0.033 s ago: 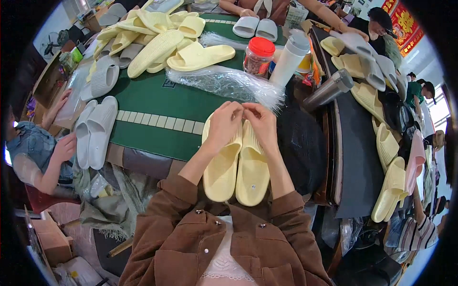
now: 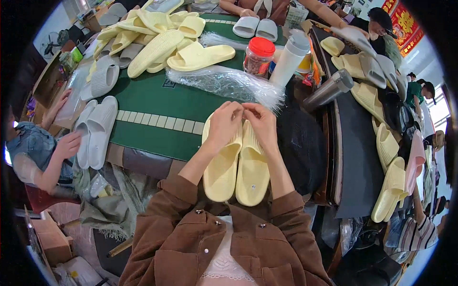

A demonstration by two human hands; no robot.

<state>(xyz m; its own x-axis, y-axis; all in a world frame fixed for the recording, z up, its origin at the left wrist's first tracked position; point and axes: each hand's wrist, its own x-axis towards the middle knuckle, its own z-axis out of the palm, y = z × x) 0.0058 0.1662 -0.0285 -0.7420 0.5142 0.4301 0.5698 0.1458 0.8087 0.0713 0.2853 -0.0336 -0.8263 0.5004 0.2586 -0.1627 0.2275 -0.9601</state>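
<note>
A pair of pale yellow slippers (image 2: 252, 177) lies side by side before me, heels toward my body. Over the strap of one slipper is my left hand (image 2: 224, 125), and over the other my right hand (image 2: 263, 125). My fingertips meet in a pinch near the toe ends; what lies between them, if anything, is too small or hidden to make out. Just beyond my fingers stretches a bundle of clear plastic strips (image 2: 224, 85), spread across the green table (image 2: 157, 140).
Yellow slippers (image 2: 155, 52) are heaped at the far left. A red-lidded jar (image 2: 259, 56), a white bottle (image 2: 289, 57) and a steel tumbler (image 2: 329, 89) stand ahead right. Grey slippers (image 2: 101, 133) sit by a co-worker's hand (image 2: 69, 144). More slippers line the dark right-hand table (image 2: 355, 157).
My hands and the yellow pair look the same. The left co-worker's hand has shifted slightly right toward the grey slippers. At the far right table, a grey slipper has shifted slightly beside a person's hand.
</note>
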